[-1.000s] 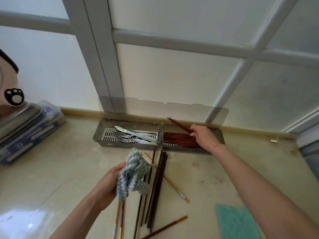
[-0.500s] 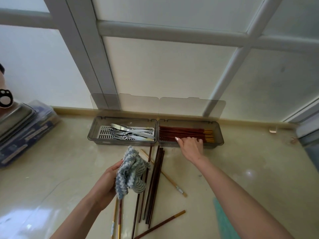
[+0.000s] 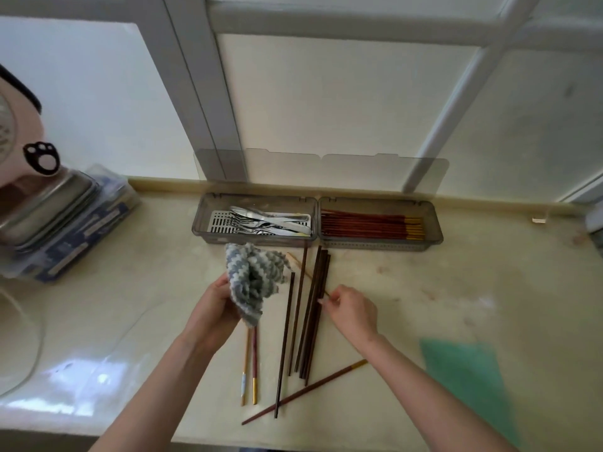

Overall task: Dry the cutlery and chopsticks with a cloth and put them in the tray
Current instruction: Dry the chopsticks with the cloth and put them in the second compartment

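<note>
My left hand (image 3: 212, 309) grips a bunched grey-and-white cloth (image 3: 253, 277) above the counter. My right hand (image 3: 354, 313) has curled fingers, and its fingertips pinch a pale chopstick (image 3: 298, 264) beside a bundle of dark chopsticks (image 3: 310, 321). Two gold-tipped chopsticks (image 3: 250, 363) lie below the cloth. One more chopstick (image 3: 303, 391) lies slantwise near the front. The grey tray (image 3: 437, 223) stands against the wall. Its left compartment holds metal cutlery (image 3: 264, 220), and its right one holds red-brown chopsticks (image 3: 368, 225).
The tray's clear lid (image 3: 326, 168) stands upright behind it. A metal dish on blue packets (image 3: 65, 223) and a pink appliance (image 3: 19, 141) sit at the left. A green mat (image 3: 470, 380) lies at the right, near the counter's front edge.
My right hand left the tray's right compartment, where the red-brown chopstick now lies, and came back to the loose chopsticks on the counter. My left hand kept the cloth.
</note>
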{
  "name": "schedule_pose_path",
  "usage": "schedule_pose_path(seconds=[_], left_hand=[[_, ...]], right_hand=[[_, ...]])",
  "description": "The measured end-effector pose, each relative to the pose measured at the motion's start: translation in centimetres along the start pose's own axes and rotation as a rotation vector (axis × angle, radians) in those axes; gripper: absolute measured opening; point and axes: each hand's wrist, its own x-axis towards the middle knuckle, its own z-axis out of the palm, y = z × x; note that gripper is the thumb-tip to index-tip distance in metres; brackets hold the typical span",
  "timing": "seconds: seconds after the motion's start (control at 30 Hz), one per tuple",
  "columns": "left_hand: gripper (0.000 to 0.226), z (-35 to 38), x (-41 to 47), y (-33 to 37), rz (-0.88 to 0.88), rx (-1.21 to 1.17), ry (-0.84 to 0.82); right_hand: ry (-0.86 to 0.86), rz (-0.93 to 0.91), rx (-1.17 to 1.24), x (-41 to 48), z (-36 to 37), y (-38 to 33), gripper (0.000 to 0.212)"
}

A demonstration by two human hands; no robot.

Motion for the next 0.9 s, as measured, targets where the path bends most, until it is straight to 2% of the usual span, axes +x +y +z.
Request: schedule_pose_path(seconds=[0.1, 0.17, 0.23, 0.37, 0.47, 0.67, 0.73, 0.77, 0.9], left_hand=[[0.05, -1.0, -0.5, 0.3, 0.055, -0.057, -0.021], [0.038, -1.9, -0.7, 0.3, 0.06, -0.07, 0.004], [0.032, -2.7, -0.8, 0.2, 0.054, -0.115, 0.038], [0.038, -3.9, -1.2, 0.0, 0.021, -0.124, 0.046], [0.047, -4.4, -1.3, -0.3, -0.036, -0.183, 0.071], [0.018, -4.1, -1.5, -0.5, -0.08, -0.226, 0.017], [0.057, -3.9, -1.5, -0.7, -0.1, -0.238, -0.043], [0.067, -3.9, -1.2, -0.9, -0.116, -0.284, -0.057], [0.075, -3.9, -0.6, -1.1, -0.15, -0.394, -0.045]], right_hand=[[0.005, 0.06, -0.044, -1.2, 1.8, -1.9, 0.043], [0.014, 0.113, 0.003, -1.6, 2.2, -2.7, 0.041], [-0.014, 0.193, 0.121, -1.3, 2.4, -3.1, 0.035], [-0.152, 0.362, 0.438, -0.2, 2.9, -3.2, 0.028], [-0.174, 0.414, 0.619, -0.1, 2.7, -2.8, 0.023], [-0.177, 0.44, 0.835, -1.1, 0.0, -1.5, 0.021], [-0.199, 0.453, 0.955, -1.2, -1.2, -1.5, 0.017], [-0.203, 0.449, 0.983, -1.1, -1.6, -1.5, 0.015], [-0.202, 0.316, 1.012, -1.1, -2.9, -2.3, 0.01]])
